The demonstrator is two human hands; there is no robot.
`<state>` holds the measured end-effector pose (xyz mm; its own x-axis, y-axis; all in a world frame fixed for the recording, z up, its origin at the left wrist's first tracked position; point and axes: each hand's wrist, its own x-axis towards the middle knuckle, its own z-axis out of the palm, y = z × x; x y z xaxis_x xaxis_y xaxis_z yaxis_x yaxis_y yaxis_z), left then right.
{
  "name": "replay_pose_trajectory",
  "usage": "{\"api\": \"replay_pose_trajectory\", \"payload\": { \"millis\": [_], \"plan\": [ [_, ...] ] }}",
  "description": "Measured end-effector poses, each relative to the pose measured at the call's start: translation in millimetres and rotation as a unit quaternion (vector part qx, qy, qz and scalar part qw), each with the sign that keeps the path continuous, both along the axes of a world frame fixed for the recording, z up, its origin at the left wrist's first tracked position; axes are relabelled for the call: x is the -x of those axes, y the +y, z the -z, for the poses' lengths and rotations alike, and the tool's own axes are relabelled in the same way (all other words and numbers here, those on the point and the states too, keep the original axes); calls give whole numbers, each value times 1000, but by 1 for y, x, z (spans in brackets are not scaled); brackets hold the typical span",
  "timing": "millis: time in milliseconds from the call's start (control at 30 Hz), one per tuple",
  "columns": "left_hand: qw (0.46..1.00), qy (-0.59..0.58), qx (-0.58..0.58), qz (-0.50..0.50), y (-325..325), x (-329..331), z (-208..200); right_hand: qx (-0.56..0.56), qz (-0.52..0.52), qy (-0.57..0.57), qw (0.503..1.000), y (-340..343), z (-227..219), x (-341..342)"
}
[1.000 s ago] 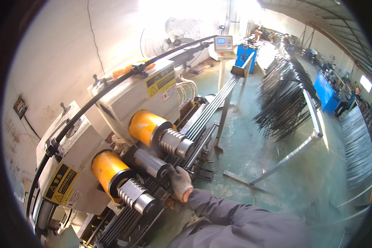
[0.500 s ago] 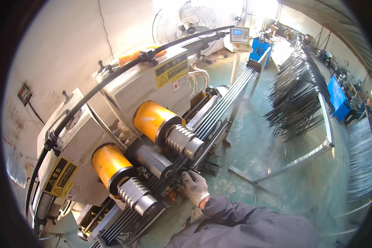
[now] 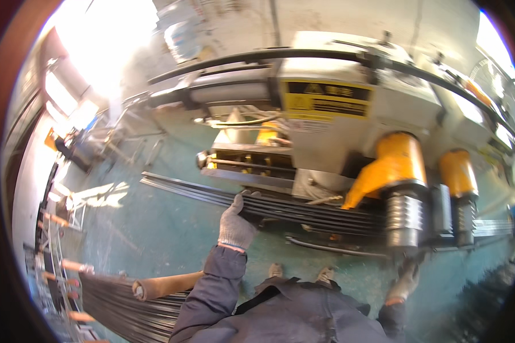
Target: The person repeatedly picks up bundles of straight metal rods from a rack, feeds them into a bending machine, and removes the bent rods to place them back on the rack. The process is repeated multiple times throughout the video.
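The long dark bars (image 3: 303, 210) are laid out side by side just now, long axis running left to right along the near side of the machine (image 3: 355, 128), left ends pointed slightly away. At their left portion they are clasped in the closed grip of the gloved left hand (image 3: 237, 225), its fingertips hidden. Past that, the bars are covered by the orange cylinders (image 3: 405, 153); the right ends are blurred. The right hand (image 3: 405, 281), near a ribbed shaft (image 3: 405, 220), is smeared: its grip cannot be told.
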<state>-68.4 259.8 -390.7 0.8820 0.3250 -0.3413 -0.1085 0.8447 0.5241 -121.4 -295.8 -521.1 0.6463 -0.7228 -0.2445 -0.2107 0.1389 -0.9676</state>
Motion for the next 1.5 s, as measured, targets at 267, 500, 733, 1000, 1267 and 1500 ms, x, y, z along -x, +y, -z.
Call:
{"api": "replay_pose_trajectory", "payload": {
  "millis": [267, 500, 733, 1000, 1267, 1500],
  "plan": [
    [992, 14, -36, -123, 235, 20, -1, -50, 5, 139, 989, 75, 80, 68],
    [971, 49, -82, -217, 416, 23, 21, -69, -26, 184, 980, 139, 111, 129],
    [965, 21, -124, -231, 463, 32, 17, -44, 2, 180, 983, 102, 132, 135],
    [970, 8, -215, -117, 482, 45, 38, 76, -100, 267, 956, 130, 84, 143],
    [954, 55, -283, -80, 481, 60, 30, -4, -116, 249, 961, 172, 52, 108],
    [968, 34, -137, -207, 451, 59, 38, 0, -184, 267, 946, 157, 61, 78]
  ]
}}
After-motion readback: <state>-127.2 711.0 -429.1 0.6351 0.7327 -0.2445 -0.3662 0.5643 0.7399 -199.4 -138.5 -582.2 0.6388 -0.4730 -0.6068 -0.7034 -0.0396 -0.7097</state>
